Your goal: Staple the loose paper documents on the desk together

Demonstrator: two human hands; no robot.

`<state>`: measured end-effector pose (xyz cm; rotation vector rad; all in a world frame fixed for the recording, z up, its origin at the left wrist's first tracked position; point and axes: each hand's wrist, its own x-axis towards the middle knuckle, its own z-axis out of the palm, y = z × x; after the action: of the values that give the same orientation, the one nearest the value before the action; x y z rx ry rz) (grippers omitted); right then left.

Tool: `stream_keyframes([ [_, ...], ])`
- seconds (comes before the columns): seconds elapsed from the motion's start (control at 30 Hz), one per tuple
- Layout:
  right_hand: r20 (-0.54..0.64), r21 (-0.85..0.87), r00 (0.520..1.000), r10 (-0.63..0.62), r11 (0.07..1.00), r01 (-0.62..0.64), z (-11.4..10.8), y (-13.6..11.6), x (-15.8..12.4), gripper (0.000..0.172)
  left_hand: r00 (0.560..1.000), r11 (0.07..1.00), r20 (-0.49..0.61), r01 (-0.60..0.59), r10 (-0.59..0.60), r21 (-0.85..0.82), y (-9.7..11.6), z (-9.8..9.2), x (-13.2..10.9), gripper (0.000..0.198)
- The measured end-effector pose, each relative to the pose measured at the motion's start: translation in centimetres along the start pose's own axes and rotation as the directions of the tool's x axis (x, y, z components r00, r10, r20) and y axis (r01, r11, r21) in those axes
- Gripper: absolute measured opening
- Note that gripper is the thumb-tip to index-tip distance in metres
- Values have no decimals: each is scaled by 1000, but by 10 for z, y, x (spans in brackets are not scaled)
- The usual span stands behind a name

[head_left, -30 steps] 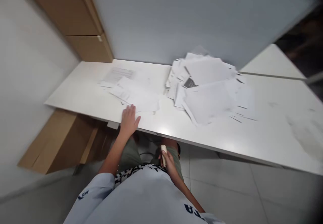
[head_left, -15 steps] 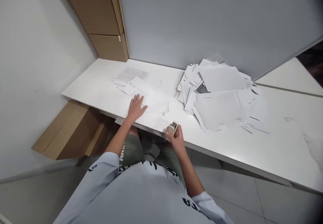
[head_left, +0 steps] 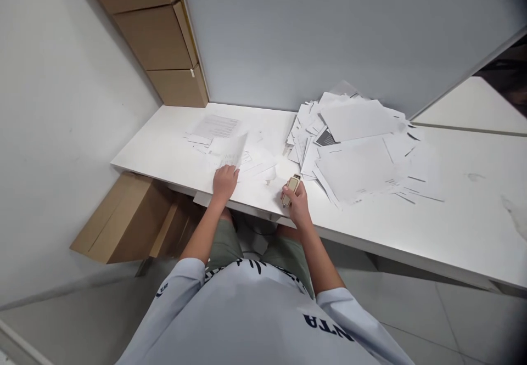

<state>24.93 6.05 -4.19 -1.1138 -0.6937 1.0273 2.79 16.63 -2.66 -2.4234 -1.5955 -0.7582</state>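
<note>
My left hand (head_left: pixel 224 180) is closed on the near edge of a printed sheet of paper (head_left: pixel 229 151) and lifts it off the small paper stack (head_left: pixel 251 162) on the white desk (head_left: pixel 370 228). My right hand (head_left: pixel 297 202) is closed round a small beige stapler (head_left: pixel 291 188) at the desk's front edge, just right of that stack. A large loose heap of white papers (head_left: pixel 358 145) lies farther right, apart from both hands.
Stacked cardboard boxes (head_left: pixel 160 35) stand at the desk's far left corner against a grey partition (head_left: pixel 329 30). More flat cardboard boxes (head_left: pixel 127 219) lie on the floor under the desk's left end. A white wall closes the left side.
My right hand came up from under the desk with the stapler and now rests at the desk edge. My left hand went from lying flat on the papers to lifting a sheet.
</note>
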Motion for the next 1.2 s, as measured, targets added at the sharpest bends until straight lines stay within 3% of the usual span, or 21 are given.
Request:
stream_keyframes([
  [0.27,-59,36,998,-15,999,17,-1,2,1,40,988,987,22,-152,153,-52,4,-9,-5,21],
  [0.43,86,33,993,-76,997,73,2,-3,-2,43,981,960,-29,-196,194,-200,37,-6,-32,18],
  [0.6,70,74,994,-88,994,82,3,-7,-5,45,935,899,-9,-343,354,-272,65,2,-46,14],
  [0.8,40,140,996,-80,987,74,6,-7,1,45,889,871,74,-421,451,-253,60,8,-28,17],
  [0.9,14,197,1000,-13,980,10,7,-9,3,44,894,866,57,-414,445,-280,60,7,-29,30],
  [1.03,81,270,991,110,954,-128,-1,-13,-26,41,878,836,28,-445,478,-322,66,3,-38,43],
  [1.2,124,310,951,282,900,-307,-26,-1,-106,42,871,851,130,-415,474,-321,78,4,-41,56],
])
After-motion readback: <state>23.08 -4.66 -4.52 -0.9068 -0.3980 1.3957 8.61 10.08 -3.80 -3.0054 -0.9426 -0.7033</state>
